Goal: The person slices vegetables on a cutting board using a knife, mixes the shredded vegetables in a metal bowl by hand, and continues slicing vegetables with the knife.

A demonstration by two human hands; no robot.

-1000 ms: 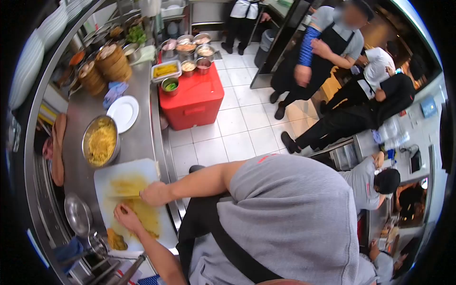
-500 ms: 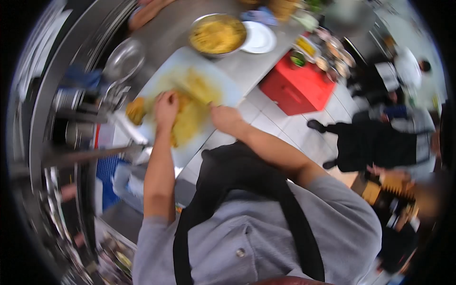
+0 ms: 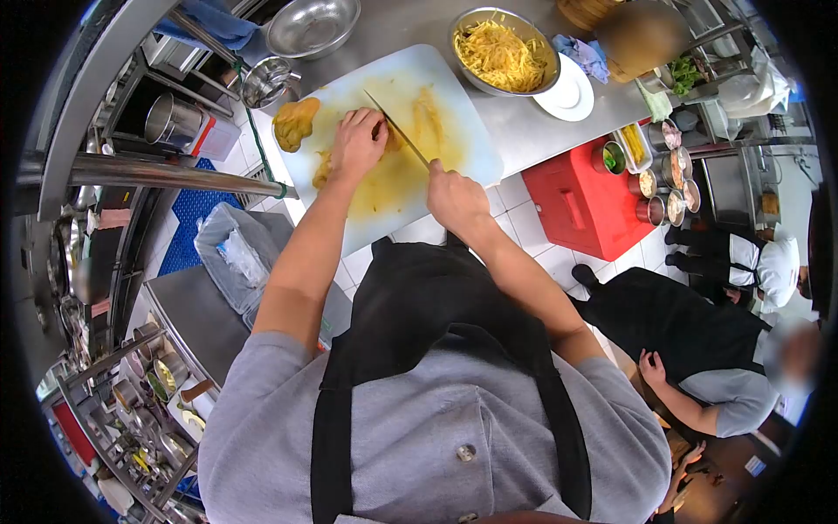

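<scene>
Far left, a steel pot (image 3: pixel 173 120) stands by the metal rails, with a clear plastic bin (image 3: pixel 234 253) on the near side, and up on the counter (image 3: pixel 546 144) a small steel vessel (image 3: pixel 267 84) sits just off the cutting board (image 3: pixel 476 144). Now the board itself: a lumpy yellow vegetable (image 3: pixel 295 123) rests at its left edge, a wide steel bowl (image 3: pixel 312 26) beyond it, and here's the left hand (image 3: pixel 358 142), fingers curled and pressed down over the yellow pieces (image 3: pixel 397 141) mid-board; whether they pinch one, the view won't tell, so I cannot say. Right alongside runs the knife (image 3: pixel 397 128), its blade slanting across the board, tip pointing away to the left, and the right hand (image 3: pixel 458 203) has its handle wrapped tight at the board's right side. Wet yellow stains spread all around the blade. On we go to a steel bowl (image 3: pixel 552 68) heaped with yellow shreds (image 3: pixel 499 54), a white plate (image 3: pixel 569 94) right next to it, a bluish cloth (image 3: pixel 587 57) beside that. Below the counter sits a red box (image 3: pixel 563 210) topped with small containers, and at far right a co-worker (image 3: pixel 690 327) in a black apron stands, one hand at the waist.
</scene>
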